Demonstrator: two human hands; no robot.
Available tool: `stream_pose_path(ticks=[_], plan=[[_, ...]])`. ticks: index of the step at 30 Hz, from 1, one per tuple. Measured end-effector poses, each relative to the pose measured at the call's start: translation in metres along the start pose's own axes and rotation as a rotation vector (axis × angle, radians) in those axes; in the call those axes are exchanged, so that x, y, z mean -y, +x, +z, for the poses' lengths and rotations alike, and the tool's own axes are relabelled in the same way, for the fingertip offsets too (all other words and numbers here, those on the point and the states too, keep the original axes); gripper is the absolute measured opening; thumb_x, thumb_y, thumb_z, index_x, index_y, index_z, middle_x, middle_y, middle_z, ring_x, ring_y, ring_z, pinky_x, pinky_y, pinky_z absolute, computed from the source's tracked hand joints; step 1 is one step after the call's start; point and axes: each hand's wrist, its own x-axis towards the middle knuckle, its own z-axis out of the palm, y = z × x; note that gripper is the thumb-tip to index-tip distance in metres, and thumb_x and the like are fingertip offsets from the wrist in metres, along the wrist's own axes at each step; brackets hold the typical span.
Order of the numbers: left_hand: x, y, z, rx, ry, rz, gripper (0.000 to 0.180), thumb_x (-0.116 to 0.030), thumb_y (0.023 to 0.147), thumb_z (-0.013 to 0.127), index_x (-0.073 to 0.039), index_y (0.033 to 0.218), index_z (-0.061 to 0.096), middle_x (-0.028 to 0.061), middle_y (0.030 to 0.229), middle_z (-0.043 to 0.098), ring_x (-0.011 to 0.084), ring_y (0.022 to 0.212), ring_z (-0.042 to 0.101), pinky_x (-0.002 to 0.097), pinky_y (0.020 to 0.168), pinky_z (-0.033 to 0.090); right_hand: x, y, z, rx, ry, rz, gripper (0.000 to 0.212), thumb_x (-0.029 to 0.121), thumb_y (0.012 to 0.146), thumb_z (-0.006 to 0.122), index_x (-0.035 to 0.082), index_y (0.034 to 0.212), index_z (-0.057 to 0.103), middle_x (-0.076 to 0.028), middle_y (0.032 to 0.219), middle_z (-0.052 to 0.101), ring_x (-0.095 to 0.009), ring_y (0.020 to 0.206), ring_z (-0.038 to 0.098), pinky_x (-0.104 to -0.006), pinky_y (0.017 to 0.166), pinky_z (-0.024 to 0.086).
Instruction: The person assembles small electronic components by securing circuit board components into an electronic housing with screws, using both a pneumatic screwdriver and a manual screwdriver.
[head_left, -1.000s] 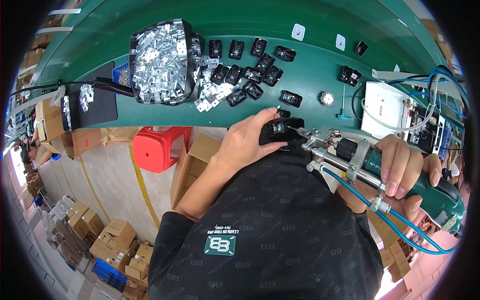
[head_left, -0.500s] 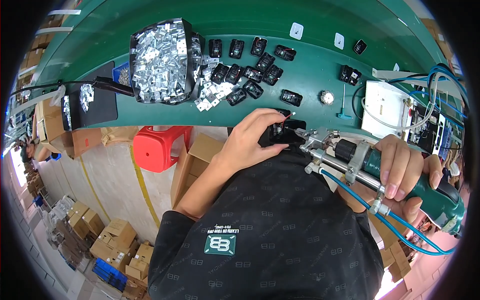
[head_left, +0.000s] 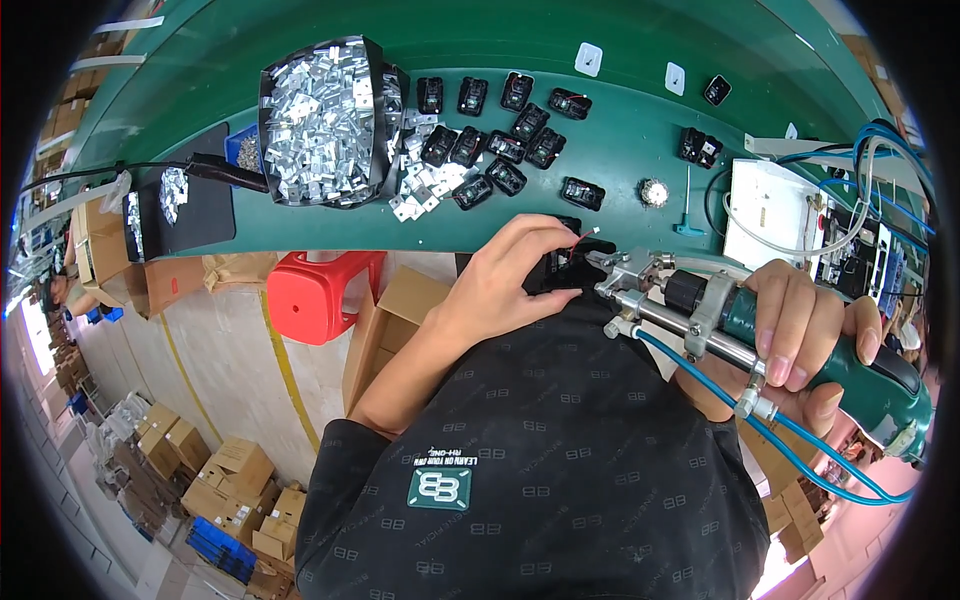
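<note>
My left hand (head_left: 500,275) is closed round the edge of a small black plastic housing (head_left: 566,264) at the near edge of the bench. A thin red wire with a white plug (head_left: 592,232) sticks out of it. My right hand (head_left: 800,325) wraps round a green power screwdriver (head_left: 742,311) with a black collar, a silver tube and blue air hoses clamped alongside. Its metal nose (head_left: 628,270) points left, right up against the housing. The bit's tip and the inside of the housing are mostly hidden.
Several like black housings (head_left: 508,147) lie across the green bench (head_left: 625,140). A black box (head_left: 378,110) full of metal plates (head_left: 320,120) stands at the left, with loose plates beside it. Farther right are a round metal piece (head_left: 654,192), a T-handled tool (head_left: 687,215) and a white machine (head_left: 755,215).
The screwdriver's nose has shifted slightly left and up, covering more of the housing. The wire's plug has moved a little right. My left hand has hardly moved.
</note>
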Motion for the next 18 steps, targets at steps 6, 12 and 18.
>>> stream_pose_path(ticks=[6, 12, 18], plan=[[-0.002, 0.002, 0.000, 0.006, 0.010, 0.014, 0.053, -0.006, 0.061, 0.078, -0.003, 0.108, 0.054, 0.0129, 0.106, 0.055, 0.0286, 0.094, 0.058, 0.0344, 0.079, 0.050, -0.004, 0.000, 0.002, -0.014, 0.006, -0.023, 0.031, 0.023, 0.081, 0.068, 0.019, 0.105, 0.047, 0.005, 0.063, 0.053, -0.008, 0.059, 0.057, -0.0209, 0.055, 0.042], [-0.006, 0.012, -0.007, 0.037, 0.035, 0.118, 0.052, -0.004, 0.061, 0.078, 0.001, 0.107, 0.054, 0.0139, 0.102, 0.059, 0.0292, 0.094, 0.059, 0.0343, 0.079, 0.051, -0.001, 0.003, -0.006, 0.127, 0.039, -0.029, 0.024, 0.019, 0.083, 0.065, 0.017, 0.098, 0.046, 0.006, 0.064, 0.052, -0.007, 0.060, 0.056, -0.0195, 0.054, 0.040], [0.009, 0.006, -0.005, 0.122, -0.011, 0.053, 0.049, -0.006, 0.063, 0.077, 0.000, 0.106, 0.054, 0.0139, 0.106, 0.058, 0.0291, 0.096, 0.059, 0.0348, 0.083, 0.049, -0.003, 0.002, -0.009, 0.059, -0.018, -0.008, 0.027, 0.017, 0.084, 0.060, 0.017, 0.104, 0.043, 0.007, 0.066, 0.051, -0.007, 0.059, 0.053, -0.0223, 0.052, 0.039]])
